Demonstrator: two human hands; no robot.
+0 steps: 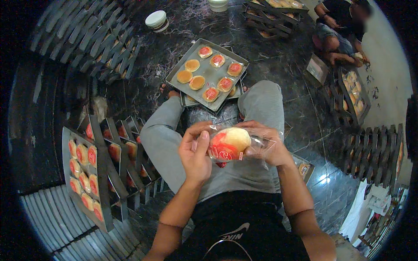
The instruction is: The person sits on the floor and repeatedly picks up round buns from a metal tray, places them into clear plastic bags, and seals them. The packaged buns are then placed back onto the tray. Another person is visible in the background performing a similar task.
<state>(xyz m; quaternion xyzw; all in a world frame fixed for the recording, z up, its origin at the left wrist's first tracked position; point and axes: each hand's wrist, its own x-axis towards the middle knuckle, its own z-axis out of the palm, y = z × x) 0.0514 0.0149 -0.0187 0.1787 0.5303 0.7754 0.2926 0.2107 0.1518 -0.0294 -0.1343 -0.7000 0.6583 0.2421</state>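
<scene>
A round golden bun [235,138] sits inside a clear plastic bag with red print, held above my lap between both hands. My left hand [197,153] grips the printed side of the bag, thumb on top. My right hand [267,143] holds the bag's clear, crumpled end, some fingers hidden behind the film. Beyond my hands, between my knees, a metal tray [209,73] rests on other trays set at an angle. On it lie several buns in red-printed bags [210,94] and three unwrapped buns [197,83].
At left stands a stack of trays [106,195] with bagged buns on top; more tray stacks rise at far left [91,36] and right [372,156]. Two white tubs [157,21] are on the dark floor. Another person [339,36] sits at upper right beside trays of buns [354,94].
</scene>
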